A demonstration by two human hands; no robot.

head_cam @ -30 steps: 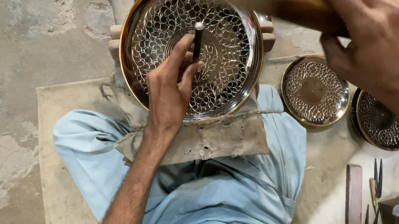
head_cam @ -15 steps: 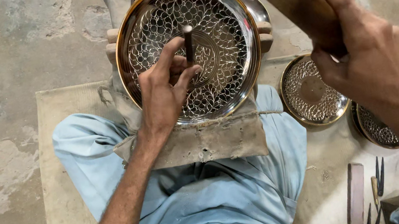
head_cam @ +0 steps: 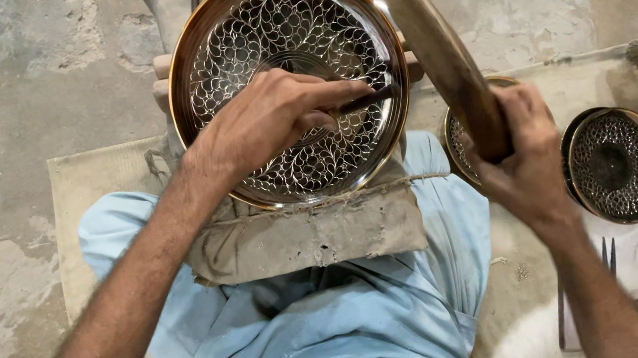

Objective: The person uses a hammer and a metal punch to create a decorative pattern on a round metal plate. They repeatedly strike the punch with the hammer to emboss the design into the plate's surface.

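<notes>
- Left hand (head_cam: 273, 117) pinches a small chisel (head_cam: 370, 97) on the big plate (head_cam: 288, 79), at its centre
- Right hand (head_cam: 521, 156) grips a wooden mallet (head_cam: 442, 61) at three o'clock
- Pattern appears nearly complete across the plate

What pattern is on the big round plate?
A dense leaf-like engraved pattern on the silvery plate with a coppery rim; head view.

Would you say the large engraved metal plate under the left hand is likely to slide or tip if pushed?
The plate looks stiff and fairly heavy. Its polished rim probably makes it slippery, though the cloth pad beneath likely damps sliding. It overhangs the pad, so a push at the edge might tip it.
</notes>
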